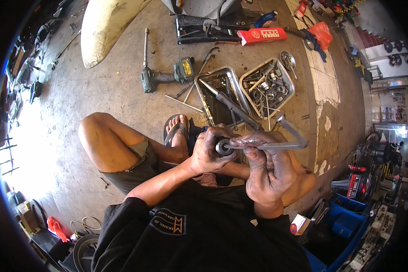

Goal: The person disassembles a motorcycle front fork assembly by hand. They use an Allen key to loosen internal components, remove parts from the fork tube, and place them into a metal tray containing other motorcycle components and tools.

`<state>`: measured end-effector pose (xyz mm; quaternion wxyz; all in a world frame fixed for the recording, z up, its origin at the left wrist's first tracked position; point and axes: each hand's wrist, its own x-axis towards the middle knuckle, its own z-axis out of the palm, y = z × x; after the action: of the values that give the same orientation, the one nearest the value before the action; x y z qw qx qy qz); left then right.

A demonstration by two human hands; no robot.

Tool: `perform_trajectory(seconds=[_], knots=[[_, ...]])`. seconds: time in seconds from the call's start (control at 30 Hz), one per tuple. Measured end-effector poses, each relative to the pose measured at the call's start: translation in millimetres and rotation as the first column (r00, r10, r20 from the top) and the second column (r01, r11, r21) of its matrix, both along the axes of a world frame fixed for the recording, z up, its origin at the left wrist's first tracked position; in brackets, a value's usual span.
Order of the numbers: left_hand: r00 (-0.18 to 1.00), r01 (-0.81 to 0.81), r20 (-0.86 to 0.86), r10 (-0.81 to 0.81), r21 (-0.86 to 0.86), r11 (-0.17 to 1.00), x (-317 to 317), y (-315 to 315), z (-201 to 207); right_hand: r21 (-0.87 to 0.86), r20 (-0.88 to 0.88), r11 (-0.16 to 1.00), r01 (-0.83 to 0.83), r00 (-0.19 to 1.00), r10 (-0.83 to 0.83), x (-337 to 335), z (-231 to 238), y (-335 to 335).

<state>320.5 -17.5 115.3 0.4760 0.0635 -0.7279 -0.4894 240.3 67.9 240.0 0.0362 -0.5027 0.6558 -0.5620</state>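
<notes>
My left hand (207,152) is wrapped round a dark cylindrical part (219,148), its round end facing up with a recess in the middle. In my right hand (272,174) is a large L-shaped hex key (283,146), pinched between thumb and fingers. The key's tip is at the recess; how deep it sits I cannot tell. The key's bent arm points away to the upper right. Just beyond my hands, a long metal tube (231,107) with a bright thin end lies slanted across a metal tray (203,102) holding dark, oily liquid.
A second tray (291,80) holds sockets and wrenches. Left of the trays lie a cordless impact wrench (161,79) with a long extension and a T-handle wrench (184,103). A small round dish (287,60) and a red box (262,36) are farther off. Blue bins (344,222) stand at lower right.
</notes>
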Motion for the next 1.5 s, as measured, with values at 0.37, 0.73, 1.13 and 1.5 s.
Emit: perform_trajectory(seconds=[0.37,0.73,1.13,1.5], knots=[[0.997,0.067,-0.027,-0.065,0.075,0.995,-2.7,0.3,-0.6,-0.06,0.039,0.998,-0.017,0.999,0.019,-2.0,10.0,1.6],[0.992,0.067,-0.114,-0.061,0.045,0.997,-8.6,-1.8,-11.9,-0.185,0.464,0.981,0.057,0.885,0.036,-17.0,3.6,-1.2],[0.994,0.038,-0.111,-0.026,0.112,0.993,-4.2,-1.6,-21.5,-0.112,0.676,0.979,0.171,0.735,-0.051,-36.8,-8.5,-5.5],[0.96,0.209,-0.24,-0.144,0.271,0.94,-3.3,4.5,-24.7,-0.066,0.826,0.978,0.198,0.56,-0.058,-54.0,-22.3,-9.8]])
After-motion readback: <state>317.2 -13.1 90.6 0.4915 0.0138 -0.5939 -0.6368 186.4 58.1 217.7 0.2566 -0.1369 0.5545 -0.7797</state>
